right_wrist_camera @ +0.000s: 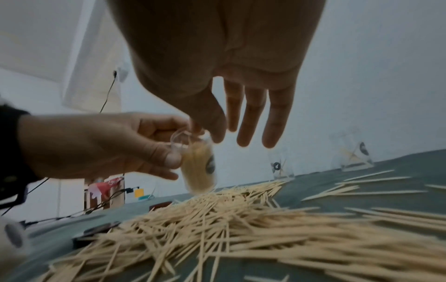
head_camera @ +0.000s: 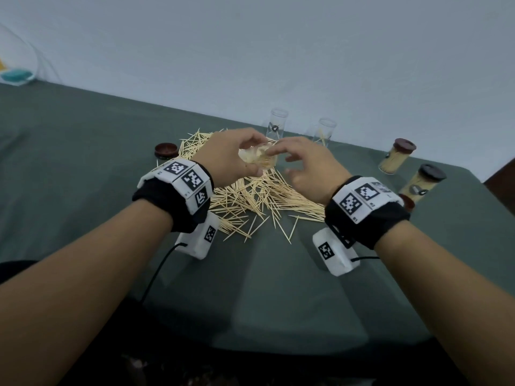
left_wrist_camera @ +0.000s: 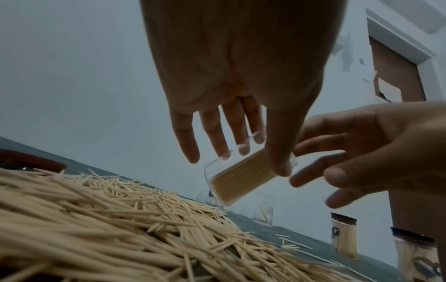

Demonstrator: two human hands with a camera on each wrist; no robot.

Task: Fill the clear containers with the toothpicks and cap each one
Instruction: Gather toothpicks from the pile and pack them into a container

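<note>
- Toothpicks [head_camera: 250, 196] heaped on the green table [head_camera: 83, 162], mid-scene.
- Left hand [head_camera: 228, 157] above heap: thumb and fingers pinch a tilted clear container [left_wrist_camera: 243, 179], filled with toothpicks, uncapped.
- Right hand [head_camera: 309, 165] just right of it: fingers loosely spread; thumb tip at container mouth, contact unclear.
- Far: two near-empty containers [head_camera: 277, 123]; far right, two capped ones [head_camera: 397, 160].

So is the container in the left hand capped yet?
No: the container held by the left hand has an open mouth with no cap on it, toothpicks packed inside, and the right hand beside it.
</note>
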